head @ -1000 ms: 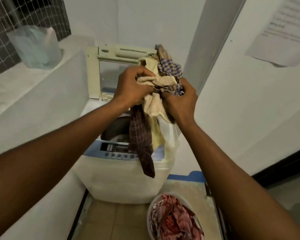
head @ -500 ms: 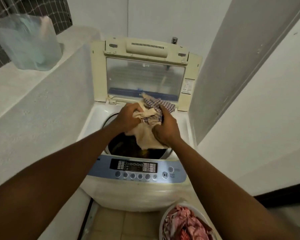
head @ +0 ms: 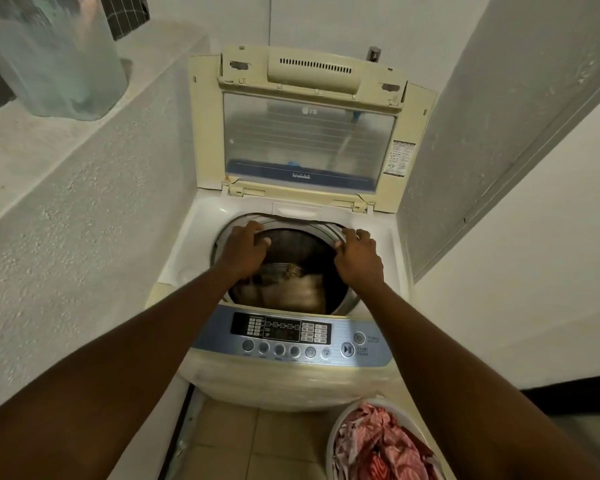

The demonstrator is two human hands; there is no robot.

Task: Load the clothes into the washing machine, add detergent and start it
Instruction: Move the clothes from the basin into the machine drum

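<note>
A cream top-loading washing machine (head: 291, 379) stands before me, its lid (head: 305, 133) raised upright at the back. Cloth in beige and brown tones (head: 288, 289) lies at the bottom of the dark drum. My left hand (head: 245, 249) hovers over the drum's left rim, fingers apart, holding nothing. My right hand (head: 357, 254) rests over the right rim, fingers also loose and empty. A white basket (head: 340, 431) with red and pink clothes (head: 378, 445) sits on the floor at the lower right.
The control panel (head: 291, 336) with buttons runs along the machine's front. A low rough wall (head: 84, 220) flanks the left, with a translucent plastic bag (head: 56, 53) on its ledge. A white wall closes the right side. Tiled floor (head: 239, 441) lies below.
Both hands lowered the bundle of cloth from above the machine into the drum and let go. The cloth now lies inside, and the hands have spread apart over the rim.
</note>
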